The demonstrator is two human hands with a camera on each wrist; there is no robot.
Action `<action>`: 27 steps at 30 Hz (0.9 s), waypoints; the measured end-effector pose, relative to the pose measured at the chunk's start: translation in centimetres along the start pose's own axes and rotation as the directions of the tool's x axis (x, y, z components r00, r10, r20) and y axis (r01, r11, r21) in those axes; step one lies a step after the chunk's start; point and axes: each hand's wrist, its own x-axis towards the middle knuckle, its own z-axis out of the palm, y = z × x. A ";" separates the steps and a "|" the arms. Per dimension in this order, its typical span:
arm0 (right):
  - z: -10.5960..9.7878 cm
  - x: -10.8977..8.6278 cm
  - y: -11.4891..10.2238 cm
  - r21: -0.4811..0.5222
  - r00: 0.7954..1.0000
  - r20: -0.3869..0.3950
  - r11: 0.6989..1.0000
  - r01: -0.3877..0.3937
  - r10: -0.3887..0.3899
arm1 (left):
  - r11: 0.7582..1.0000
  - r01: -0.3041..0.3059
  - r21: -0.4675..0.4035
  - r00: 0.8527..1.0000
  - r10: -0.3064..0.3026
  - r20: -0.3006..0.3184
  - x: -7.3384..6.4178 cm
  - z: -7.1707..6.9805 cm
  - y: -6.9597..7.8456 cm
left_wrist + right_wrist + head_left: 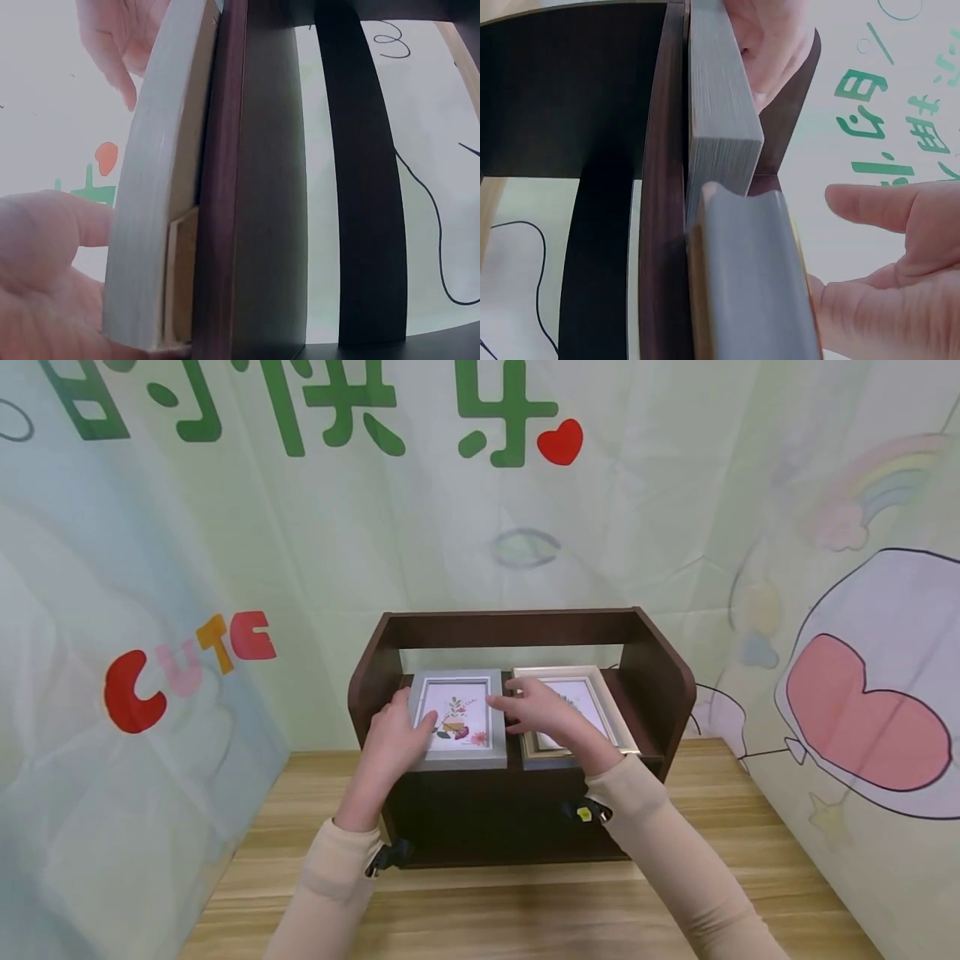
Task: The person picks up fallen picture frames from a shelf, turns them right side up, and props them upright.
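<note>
A silver-grey picture frame (pixel 497 735) with a floral print lies face up on the left of a dark brown shelf unit's top board. My left hand (pixel 393 731) grips its left side, the thumb over the face; in the left wrist view the left hand (pixel 45 262) is at the frame's pale edge (pixel 146 195). My right hand (pixel 543 708) has its thumb tip at the frame's right edge, fingers spread toward the gap. Beneath that hand lies a gold-rimmed picture frame (pixel 618 718). The right wrist view shows the right hand (pixel 907 262) with thumb and fingers parted.
The brown shelf unit (pixel 517 628) has raised side panels and a back rail around both frames. It stands on a wood-grain table (pixel 510 910). Printed fabric walls (pixel 465 543) rise behind it and on both sides.
</note>
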 end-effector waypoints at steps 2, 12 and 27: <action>0.0 -0.1 0.1 0.013 1.000 0.000 1.000 0.004 -0.004 | 1.000 -0.002 -0.008 1.000 0.002 -0.008 0.0 0.1 -0.1; 0.2 0.1 0.5 0.059 0.999 -0.031 0.998 0.027 -0.026 | 0.998 0.009 -0.058 0.999 -0.011 -0.044 0.0 0.3 -0.3; 0.3 0.3 0.4 0.019 0.990 -0.132 0.999 0.045 -0.042 | 0.985 0.055 -0.165 0.991 -0.074 -0.112 0.4 0.9 -0.6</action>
